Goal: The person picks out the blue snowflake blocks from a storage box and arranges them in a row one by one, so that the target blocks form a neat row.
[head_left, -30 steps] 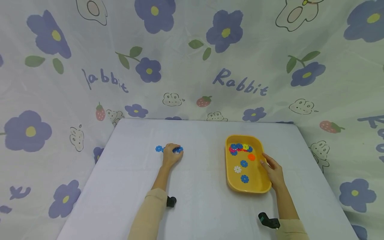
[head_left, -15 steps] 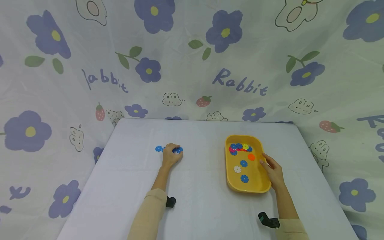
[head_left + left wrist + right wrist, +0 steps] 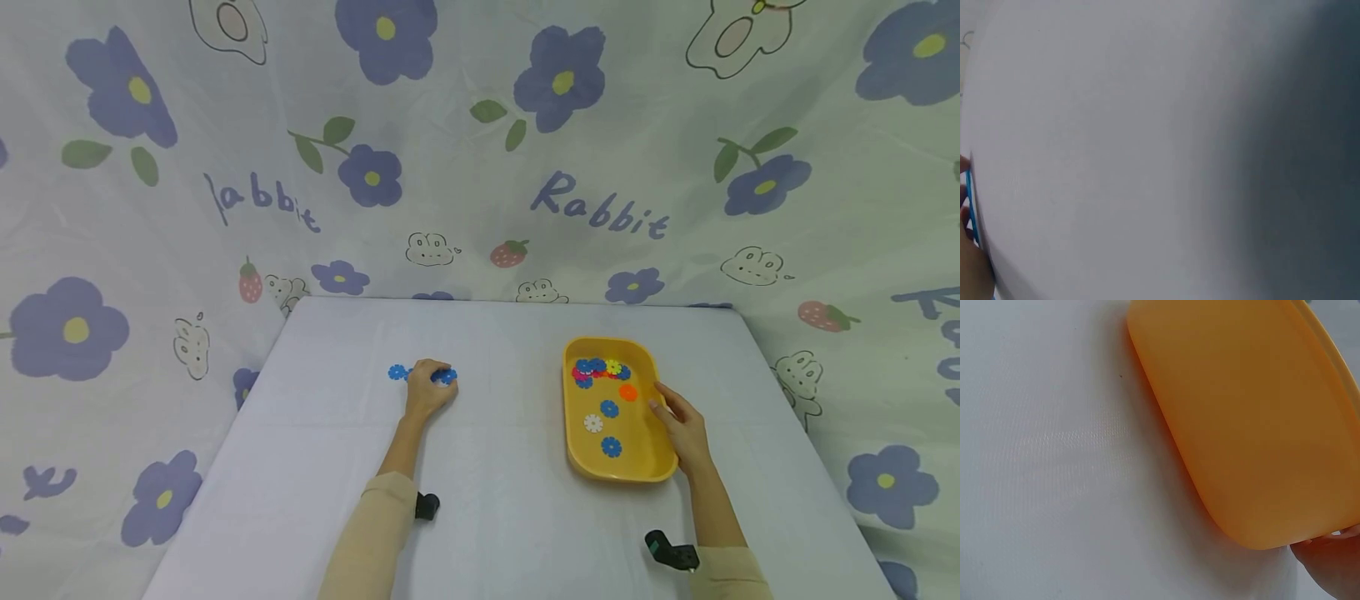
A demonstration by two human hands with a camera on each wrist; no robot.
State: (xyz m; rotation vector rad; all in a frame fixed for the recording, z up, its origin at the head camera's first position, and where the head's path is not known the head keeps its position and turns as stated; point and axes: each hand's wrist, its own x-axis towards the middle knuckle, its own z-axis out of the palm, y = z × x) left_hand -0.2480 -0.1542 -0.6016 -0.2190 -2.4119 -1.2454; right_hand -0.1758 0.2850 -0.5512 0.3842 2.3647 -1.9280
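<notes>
In the head view, my left hand [image 3: 427, 392] is at the left part of the white table, its thumb and fingers curled round a row of blue snowflake discs [image 3: 397, 372]. The hand covers the middle of the row; blue shows on both sides of it. At the left edge of the left wrist view, a thin blue edge of the discs [image 3: 971, 206] shows by the fingers. My right hand [image 3: 686, 429] grips the right rim of a yellow tray [image 3: 637, 462], thumb over the rim. In the right wrist view the tray's outer wall [image 3: 1241, 425] fills much of the picture.
Inside the tray, a cluster of blue, pink, red and yellow discs [image 3: 598, 367] lies at the far end. An orange disc [image 3: 628, 392], a white disc [image 3: 593, 423] and two blue ones lie apart nearer me. A patterned curtain [image 3: 465, 167] hangs behind the white table [image 3: 502, 533].
</notes>
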